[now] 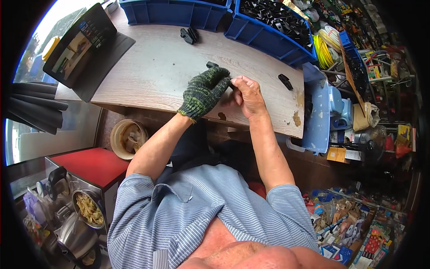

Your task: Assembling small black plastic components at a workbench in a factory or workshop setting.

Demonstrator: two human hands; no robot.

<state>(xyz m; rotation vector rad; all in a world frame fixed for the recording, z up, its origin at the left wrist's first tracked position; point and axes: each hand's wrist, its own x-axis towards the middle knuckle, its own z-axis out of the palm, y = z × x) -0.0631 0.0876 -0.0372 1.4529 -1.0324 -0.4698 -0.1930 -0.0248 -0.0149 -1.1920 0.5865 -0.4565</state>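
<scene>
My left hand (205, 92), in a dark green and black knitted glove, is closed above the desk near its front edge. Its fingers curl inward and hide most of what they hold. My bare right hand (247, 95) meets the gloved fingertips, thumb and index finger pinched together; a small dark bit shows between the hands, too little to name. Just beyond the glove is a small black plastic part (212, 65). Farther back lies a little group of black plastic parts (190, 36), and another black part (285, 82) rests to the right on the desk.
Blue bins (264, 39) stand along the desk's far edge, the right one heaped with black parts. A tablet in a dark case (80, 49) leans at the left. Below the desk are a round bucket (117, 139) and, right, a blue plastic container (317, 112).
</scene>
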